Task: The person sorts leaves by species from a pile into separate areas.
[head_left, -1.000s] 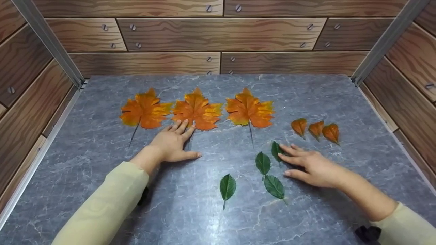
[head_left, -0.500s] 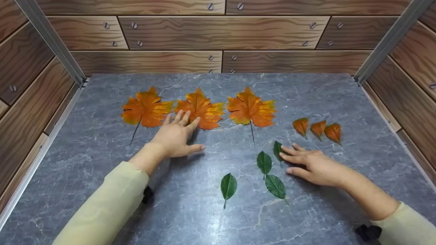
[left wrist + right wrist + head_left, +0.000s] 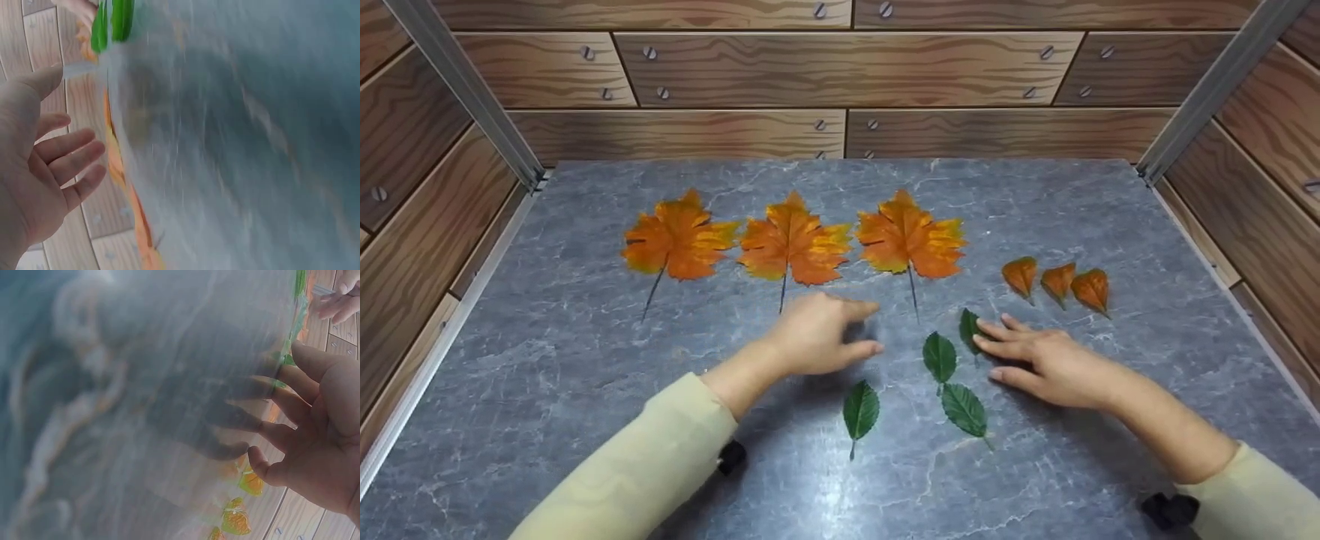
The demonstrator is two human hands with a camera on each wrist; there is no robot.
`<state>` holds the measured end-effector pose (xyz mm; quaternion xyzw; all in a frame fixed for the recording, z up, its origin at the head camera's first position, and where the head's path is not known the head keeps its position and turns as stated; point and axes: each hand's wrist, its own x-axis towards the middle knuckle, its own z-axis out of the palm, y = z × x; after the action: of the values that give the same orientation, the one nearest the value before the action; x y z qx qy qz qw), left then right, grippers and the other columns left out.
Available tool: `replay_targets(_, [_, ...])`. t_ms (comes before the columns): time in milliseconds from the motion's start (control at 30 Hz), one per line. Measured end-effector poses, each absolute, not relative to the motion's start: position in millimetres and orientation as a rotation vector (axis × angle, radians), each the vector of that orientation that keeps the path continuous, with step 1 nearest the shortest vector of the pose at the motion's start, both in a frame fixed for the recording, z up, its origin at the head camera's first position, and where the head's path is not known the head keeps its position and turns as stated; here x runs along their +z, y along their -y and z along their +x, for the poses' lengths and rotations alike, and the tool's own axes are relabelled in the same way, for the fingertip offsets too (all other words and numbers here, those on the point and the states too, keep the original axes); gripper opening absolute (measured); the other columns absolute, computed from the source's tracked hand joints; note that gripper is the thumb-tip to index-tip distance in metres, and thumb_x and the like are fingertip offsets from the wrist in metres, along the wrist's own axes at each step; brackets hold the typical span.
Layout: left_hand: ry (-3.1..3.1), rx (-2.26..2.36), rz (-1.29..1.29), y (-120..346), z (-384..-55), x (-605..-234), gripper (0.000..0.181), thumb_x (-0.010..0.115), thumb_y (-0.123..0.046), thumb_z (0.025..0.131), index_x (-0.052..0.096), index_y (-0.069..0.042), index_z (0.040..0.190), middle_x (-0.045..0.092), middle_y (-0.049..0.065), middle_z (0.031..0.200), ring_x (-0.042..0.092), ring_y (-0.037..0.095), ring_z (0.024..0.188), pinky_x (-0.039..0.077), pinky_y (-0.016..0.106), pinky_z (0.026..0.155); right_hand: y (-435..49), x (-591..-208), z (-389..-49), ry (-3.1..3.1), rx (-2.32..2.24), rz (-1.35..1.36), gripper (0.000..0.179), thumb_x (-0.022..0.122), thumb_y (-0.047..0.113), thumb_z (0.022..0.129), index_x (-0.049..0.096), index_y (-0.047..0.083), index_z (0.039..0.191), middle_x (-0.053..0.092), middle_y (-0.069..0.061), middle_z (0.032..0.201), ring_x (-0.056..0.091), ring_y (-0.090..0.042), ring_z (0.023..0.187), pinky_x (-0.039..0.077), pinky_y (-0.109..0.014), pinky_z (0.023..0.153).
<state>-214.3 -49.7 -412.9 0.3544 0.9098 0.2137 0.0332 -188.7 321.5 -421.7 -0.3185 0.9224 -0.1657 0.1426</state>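
My left hand [image 3: 817,337] hovers over the table [image 3: 585,442], holding nothing, its fingers loosely bent and thumb extended to the right. Just behind it lies the middle maple leaf [image 3: 795,240], orange and yellow, stem toward me. In front of that hand is a green toothed leaf [image 3: 861,410]. My right hand [image 3: 1046,367] reaches in with spread fingers, the fingertips at the edge of another green leaf [image 3: 969,330]. Two more green leaves, an upper one [image 3: 939,357] and a lower one [image 3: 964,410], lie between the hands, nearly end to end.
A left maple leaf [image 3: 681,240] and a right maple leaf [image 3: 910,236] complete a row of three at the back. Three small orange leaves [image 3: 1058,280] lie to the right. Wood-patterned walls [image 3: 847,71] and metal posts [image 3: 1211,94] enclose the table.
My left hand has left the middle maple leaf and moved right and toward me, near the green leaves. The right hand stays almost still; the leaves keep their places.
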Motion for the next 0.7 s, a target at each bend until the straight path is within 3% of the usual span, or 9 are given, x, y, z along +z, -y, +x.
replay_targets(367, [-2.489, 1.159, 0.841, 10, -212, -424, 0.062, 0.078, -0.034, 0.099, 0.061, -0.005, 0.150, 0.080, 0.006, 0.115, 0.076, 0.013, 0.100, 0.059, 0.029, 0.090, -321, -419, -190, -2.647, -0.459, -0.875, 0.058, 0.059, 0.042, 0.110, 0.050, 0.014, 0.159, 0.035, -0.007, 0.170, 0.027, -0.048, 0.154, 0.021, -0.084, 0.110])
replay_targets(700, [-2.396, 1.272, 0.646, -13, -219, -434, 0.059, 0.082, -0.032, 0.096, 0.065, -0.006, 0.146, 0.080, 0.003, 0.111, 0.072, 0.008, 0.088, 0.058, 0.027, 0.077, -321, -419, -190, -2.647, -0.468, -0.882, 0.057, 0.059, 0.042, 0.110, 0.050, 0.013, 0.159, 0.035, -0.007, 0.170, 0.027, -0.048, 0.154, 0.021, -0.086, 0.108])
